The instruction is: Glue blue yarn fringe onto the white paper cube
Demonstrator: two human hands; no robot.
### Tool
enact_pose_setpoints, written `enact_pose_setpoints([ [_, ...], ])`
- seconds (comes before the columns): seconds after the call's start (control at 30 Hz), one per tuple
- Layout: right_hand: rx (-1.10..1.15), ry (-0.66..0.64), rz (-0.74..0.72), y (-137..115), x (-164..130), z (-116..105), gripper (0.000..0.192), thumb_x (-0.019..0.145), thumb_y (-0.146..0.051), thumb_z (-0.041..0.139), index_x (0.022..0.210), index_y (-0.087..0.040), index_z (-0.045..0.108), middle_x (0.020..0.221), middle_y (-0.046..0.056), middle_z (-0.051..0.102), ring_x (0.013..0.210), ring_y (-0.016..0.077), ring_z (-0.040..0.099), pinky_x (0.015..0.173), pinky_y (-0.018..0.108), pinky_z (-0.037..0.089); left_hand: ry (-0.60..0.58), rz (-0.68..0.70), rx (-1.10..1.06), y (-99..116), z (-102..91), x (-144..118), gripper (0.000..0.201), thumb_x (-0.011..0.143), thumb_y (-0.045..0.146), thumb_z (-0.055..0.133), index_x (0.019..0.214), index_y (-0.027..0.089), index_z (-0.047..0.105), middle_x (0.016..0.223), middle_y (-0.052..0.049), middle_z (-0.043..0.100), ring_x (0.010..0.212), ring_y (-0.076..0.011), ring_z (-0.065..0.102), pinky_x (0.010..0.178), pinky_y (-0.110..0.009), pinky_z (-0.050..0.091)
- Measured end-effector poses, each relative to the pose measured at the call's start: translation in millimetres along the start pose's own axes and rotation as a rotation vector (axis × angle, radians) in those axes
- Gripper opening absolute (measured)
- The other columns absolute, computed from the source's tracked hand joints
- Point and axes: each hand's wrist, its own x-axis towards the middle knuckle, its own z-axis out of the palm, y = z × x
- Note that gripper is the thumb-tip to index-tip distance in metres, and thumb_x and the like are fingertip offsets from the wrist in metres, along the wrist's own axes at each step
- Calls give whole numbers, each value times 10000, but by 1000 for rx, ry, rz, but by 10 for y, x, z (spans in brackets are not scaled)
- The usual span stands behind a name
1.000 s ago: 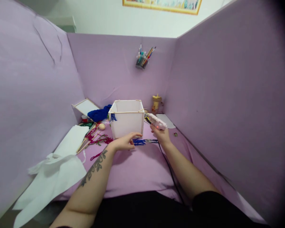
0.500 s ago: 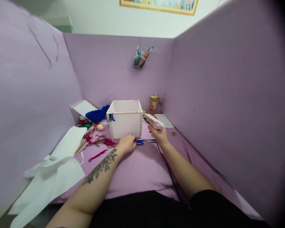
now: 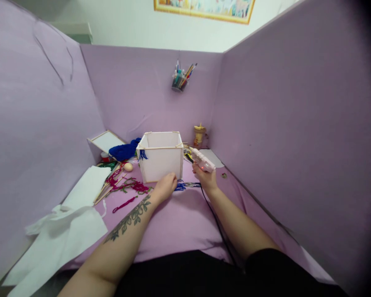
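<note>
- Right grip (image 3: 205, 178): clenched round a glue gun (image 3: 204, 160), tip facing away and leftward.
- Left grip (image 3: 166, 186): fingers curled; cannot tell whether anything is pinched.
- Blue yarn (image 3: 179, 187): just right of left grip, the nearer hand; strands run sideways, in front of white box (image 3: 160, 165).
- Desk (image 3: 176, 227): purple-covered; purple panels (image 3: 142, 82) on three sides.

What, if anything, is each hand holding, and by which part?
The right hand holds the pale pink glue gun by its handle. The left hand is at the blue yarn; whether it grips it cannot be told.
</note>
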Motion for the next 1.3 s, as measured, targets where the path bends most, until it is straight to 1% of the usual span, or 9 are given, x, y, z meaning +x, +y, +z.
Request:
enact_pose_setpoints([
  [0.17,-27,-113,-88,35,-62,32,295,682,-390,702,868,-160,696,619,7,626,541,150,553,496,266,451,176,6,-328,7,-51,-1,58,873,202,502,838,174,538,731,-3,595,679,-132,555,644,-234,414],
  [0.3,-25,-173,-165,41,-109,81,285,696,-340,682,927,-173,691,760,31,677,703,193,613,611,301,498,279,67,-234,1,-87,-54,63,880,228,533,864,182,573,713,6,595,636,-120,546,631,-228,393],
  [0.4,-5,-185,-150,24,-127,100,267,682,-311,689,911,-175,679,808,38,683,719,192,613,653,316,505,257,126,-89,0,-90,-83,69,890,245,541,882,186,577,670,11,583,596,-122,543,605,-233,369],
  [0.5,21,-239,-130,17,-151,129,292,652,-278,709,926,-183,672,842,37,683,711,186,608,671,320,507,272,150,-43,9,-71,-90,55,878,232,558,907,186,555,675,12,589,594,-127,564,591,-231,366],
  [0.7,121,-257,40,106,-240,242,266,630,-266,720,877,-185,664,792,31,680,682,188,605,637,313,502,347,55,-130,76,-44,-99,96,879,247,549,938,195,494,717,11,604,594,-136,589,575,-234,384],
  [0.87,110,-250,108,196,-270,285,292,599,-266,745,869,-175,678,827,44,696,732,211,631,681,335,518,348,-18,-164,105,-58,-100,120,868,242,559,945,198,478,720,9,602,630,-158,613,587,-246,398],
  [1.0,113,-269,82,222,-268,286,336,623,-275,739,939,-169,693,879,53,710,766,217,643,718,346,532,302,-61,-133,135,-85,-105,110,876,240,551,950,199,480,717,9,602,658,-171,627,609,-256,403],
  [1.2,70,-345,-81,227,-251,263,467,652,-212,667,1119,-197,677,1025,53,713,894,224,652,811,353,537,225,-87,-145,213,-119,-130,100,881,210,535,969,206,487,735,3,620,680,-173,635,629,-261,403],
  [1.3,-2,-308,-80,231,-252,254,455,638,-205,639,1091,-176,676,981,61,714,846,231,649,767,363,542,242,-100,-233,230,-87,-130,97,878,228,544,957,207,491,774,-7,637,687,-164,633,631,-258,413],
])
